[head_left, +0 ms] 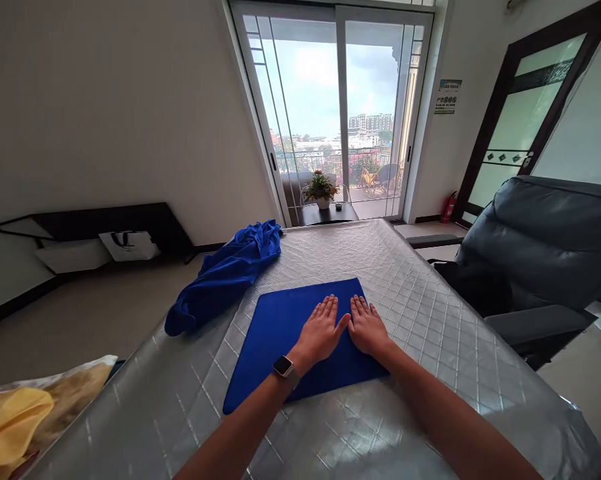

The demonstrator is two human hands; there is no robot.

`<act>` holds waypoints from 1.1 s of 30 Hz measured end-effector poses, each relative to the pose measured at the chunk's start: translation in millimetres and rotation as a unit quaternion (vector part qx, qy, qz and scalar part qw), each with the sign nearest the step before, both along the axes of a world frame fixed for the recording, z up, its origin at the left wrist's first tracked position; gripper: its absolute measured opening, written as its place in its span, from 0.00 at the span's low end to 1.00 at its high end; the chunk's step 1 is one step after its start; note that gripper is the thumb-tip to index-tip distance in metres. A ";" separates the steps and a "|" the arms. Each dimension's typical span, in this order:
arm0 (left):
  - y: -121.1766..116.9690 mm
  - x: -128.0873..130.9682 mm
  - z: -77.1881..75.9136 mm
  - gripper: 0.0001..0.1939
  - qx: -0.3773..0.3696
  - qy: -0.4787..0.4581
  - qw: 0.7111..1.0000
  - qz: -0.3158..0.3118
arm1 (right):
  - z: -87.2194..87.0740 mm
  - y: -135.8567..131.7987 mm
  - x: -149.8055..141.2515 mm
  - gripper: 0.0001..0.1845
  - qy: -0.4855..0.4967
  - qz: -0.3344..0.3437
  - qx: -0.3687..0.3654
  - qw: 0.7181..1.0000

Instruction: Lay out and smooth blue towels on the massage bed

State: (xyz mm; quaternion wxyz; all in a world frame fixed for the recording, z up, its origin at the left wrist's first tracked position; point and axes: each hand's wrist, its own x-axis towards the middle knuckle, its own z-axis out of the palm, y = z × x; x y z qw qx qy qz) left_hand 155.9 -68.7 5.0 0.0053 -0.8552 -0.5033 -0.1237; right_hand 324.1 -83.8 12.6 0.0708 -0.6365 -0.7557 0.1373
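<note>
Okay, from my end the left hand [320, 331] and right hand [368, 327] are both open, palms down and fingers spread, lying flat on a folded blue cloth [280, 353]. Neither is gripping anything; the thumbs sit just beside each other. A wristwatch [283, 367] is on the left wrist.

The cloth lies directly under both palms, on a quilted silver table cover [430, 373], and extends past the left hand. I read it as light, soft and limp, so it would probably sag if lifted from one point. The cover looks slick, so the cloth may slide under flat palm pressure. I'd pinch it at two opposite corners, and the corner out past the left wrist is free.

Left of the left hand, a crumpled blue cloth [225, 277] lies bunched along the table's edge, well clear of the hands. Further back on that side, behind the left arm, there's a yellow cloth [10, 427]. Off past the right hand stands a padded grey chair [545, 247].
</note>
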 end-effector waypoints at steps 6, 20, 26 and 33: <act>-10.6 48.9 -4.8 0.35 0.016 -0.031 0.999 -0.024 | -3.7 -1.5 5.8 0.37 -0.044 0.036 0.010 0.998; -17.6 9.2 0.3 0.39 -0.021 0.001 1.000 0.016 | -4.6 -1.7 1.6 0.38 -0.016 0.007 0.028 0.999; -20.5 -46.1 -0.6 0.41 -0.042 0.017 0.997 0.065 | -3.1 -1.1 1.3 0.38 -0.006 0.000 0.009 1.000; -28.2 -116.8 -13.0 0.42 -0.032 0.020 0.994 0.105 | -5.0 -0.8 0.8 0.38 -0.017 -0.003 0.011 1.000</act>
